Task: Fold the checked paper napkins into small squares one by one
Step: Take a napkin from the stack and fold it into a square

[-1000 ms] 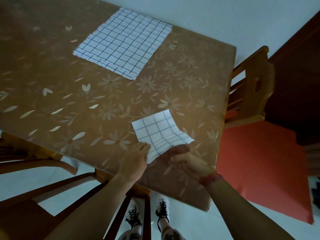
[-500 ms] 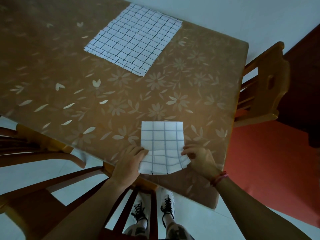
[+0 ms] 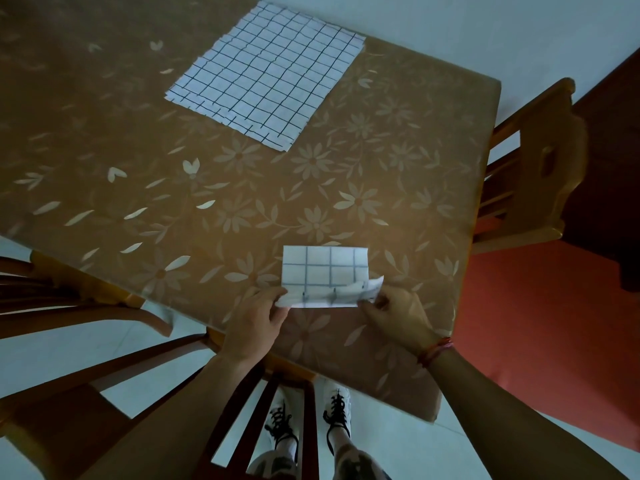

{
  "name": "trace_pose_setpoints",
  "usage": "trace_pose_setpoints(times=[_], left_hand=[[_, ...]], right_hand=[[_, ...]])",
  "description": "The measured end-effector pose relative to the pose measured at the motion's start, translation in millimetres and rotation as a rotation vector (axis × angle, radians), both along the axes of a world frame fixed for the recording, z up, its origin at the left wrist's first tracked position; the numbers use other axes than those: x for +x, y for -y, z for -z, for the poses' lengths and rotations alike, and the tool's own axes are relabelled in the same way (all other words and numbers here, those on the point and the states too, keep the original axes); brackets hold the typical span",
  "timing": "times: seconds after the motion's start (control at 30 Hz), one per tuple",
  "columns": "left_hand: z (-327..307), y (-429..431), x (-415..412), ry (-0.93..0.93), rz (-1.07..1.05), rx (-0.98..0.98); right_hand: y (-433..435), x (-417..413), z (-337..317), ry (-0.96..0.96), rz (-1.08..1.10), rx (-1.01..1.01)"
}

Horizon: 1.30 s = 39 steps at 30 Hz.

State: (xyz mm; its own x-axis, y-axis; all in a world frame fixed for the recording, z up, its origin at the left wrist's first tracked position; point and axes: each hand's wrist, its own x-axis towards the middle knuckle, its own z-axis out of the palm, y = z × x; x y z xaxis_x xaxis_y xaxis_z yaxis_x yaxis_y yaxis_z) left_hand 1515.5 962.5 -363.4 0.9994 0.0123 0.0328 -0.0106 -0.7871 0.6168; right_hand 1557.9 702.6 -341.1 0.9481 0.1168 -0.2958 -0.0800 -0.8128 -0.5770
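A partly folded checked napkin [image 3: 323, 268] lies near the table's front edge, its near edge lifted and curling over toward the far side. My left hand [image 3: 254, 322] pinches the lifted near-left corner. My right hand [image 3: 398, 317] pinches the near-right corner, where the paper bends up. A stack of unfolded checked napkins [image 3: 266, 84] lies flat at the far middle of the table.
The table [image 3: 138, 168] wears a brown cloth with pale flowers. Wooden chairs stand at the right [image 3: 533, 168], at the left [image 3: 69, 306] and right below me [image 3: 270, 403]. A red mat [image 3: 547, 323] covers the floor at the right.
The napkin was turned square to me and laid flat. Its near edge has since been lifted by both hands and is folding over toward the far edge.
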Motion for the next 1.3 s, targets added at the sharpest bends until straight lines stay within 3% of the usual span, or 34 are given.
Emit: trace_pose_setpoints(times=[0.47,0.67,0.8,1.0,1.3], left_hand=[[25,-9,30,-0.083,0.033,0.037],[24,-11,31,0.077,0.108,0.28],[24,-13,33,0.079,0.271,0.365],[33,-18,47,-0.027,0.396,0.481],[42,-20,48,-0.04,0.406,0.52]], right_hand=[[-8,19,15,0.002,0.17,-0.007],[-16,17,11,0.122,0.158,-0.084],[-39,18,13,0.347,-0.034,-0.134],[-87,22,29,0.213,-0.449,-0.238],[-101,29,56,0.317,-0.586,-0.341]])
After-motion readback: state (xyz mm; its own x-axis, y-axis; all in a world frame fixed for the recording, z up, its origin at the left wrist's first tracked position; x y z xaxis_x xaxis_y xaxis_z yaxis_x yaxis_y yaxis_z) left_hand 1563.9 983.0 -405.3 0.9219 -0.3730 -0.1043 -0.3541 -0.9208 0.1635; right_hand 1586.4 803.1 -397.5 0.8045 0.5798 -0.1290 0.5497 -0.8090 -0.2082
